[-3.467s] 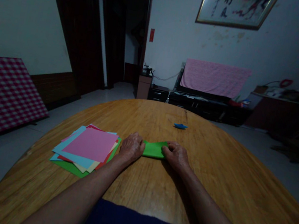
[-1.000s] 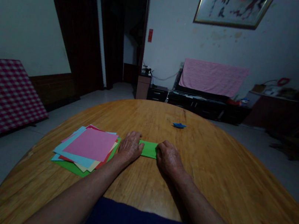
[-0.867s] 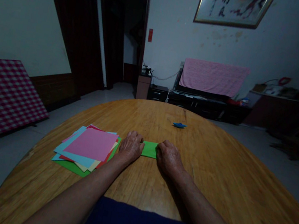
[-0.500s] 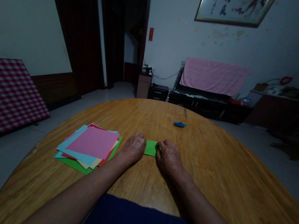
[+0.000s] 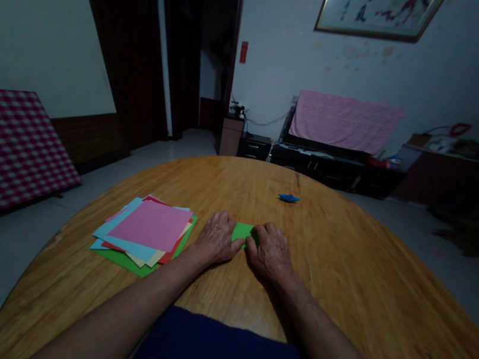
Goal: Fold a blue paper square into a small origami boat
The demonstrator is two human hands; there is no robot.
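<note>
A folded piece of green paper lies on the wooden table between my hands, its left and right ends covered by them. My left hand rests over the left end, fingers curled and thumb stretched along the paper's near edge. On the other end, my right hand has bent fingers gripping the paper, its thumb close to the left thumb. Left of my left hand is a loose stack of coloured paper sheets, a pink one on top.
A small blue paper boat sits farther back on the round wooden table. Beyond the table stands a low black cabinet, with a pink cloth above it. A checkered panel leans at the left.
My left thumb has come out to the right along the green paper's near edge, toward the right thumb. Less of the green paper shows between my hands.
</note>
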